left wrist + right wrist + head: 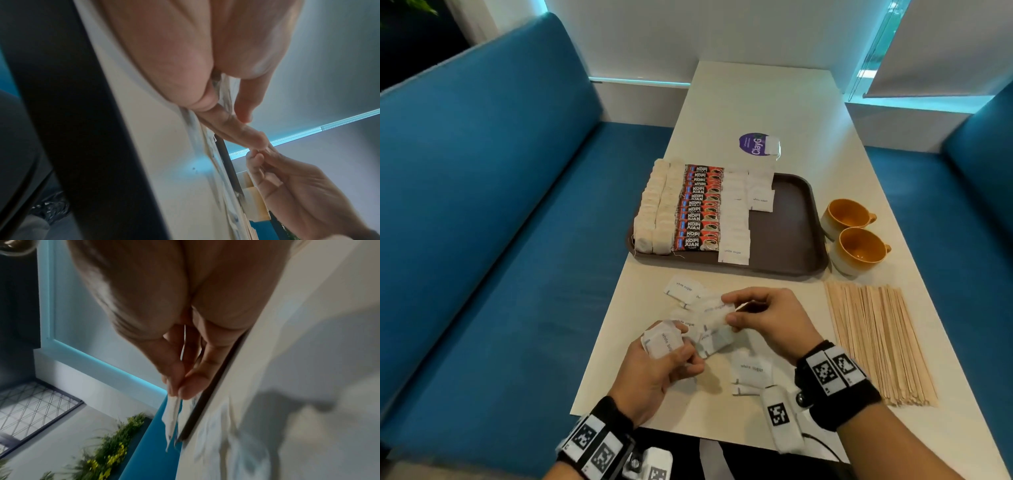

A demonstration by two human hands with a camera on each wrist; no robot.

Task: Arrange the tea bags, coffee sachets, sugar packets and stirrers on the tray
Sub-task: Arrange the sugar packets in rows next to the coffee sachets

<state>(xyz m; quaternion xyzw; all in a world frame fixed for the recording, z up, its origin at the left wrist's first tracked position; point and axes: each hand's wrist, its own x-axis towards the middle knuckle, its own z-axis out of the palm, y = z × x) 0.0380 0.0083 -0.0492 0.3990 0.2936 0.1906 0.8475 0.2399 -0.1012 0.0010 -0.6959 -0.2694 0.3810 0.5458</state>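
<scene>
A brown tray (pixel 787 222) carries rows of tea bags (pixel 654 212), red coffee sachets (pixel 700 209) and white sugar packets (pixel 736 219). More loose sugar packets (pixel 681 289) lie on the white table in front of the tray. My left hand (pixel 664 359) grips a small stack of sugar packets (pixel 662 342), also visible in the left wrist view as white edges (pixel 224 95). My right hand (pixel 763 318) pinches a sugar packet (pixel 717 311) between thumb and fingers; the right wrist view shows packets (pixel 171 415) hanging from the fingertips. Wooden stirrers (pixel 876 339) lie in a pile to the right.
Two yellow cups (pixel 849 233) stand right of the tray. A purple round sticker (pixel 753 144) with a tea bag on it lies behind the tray. Blue benches (pixel 500 205) flank the table on both sides.
</scene>
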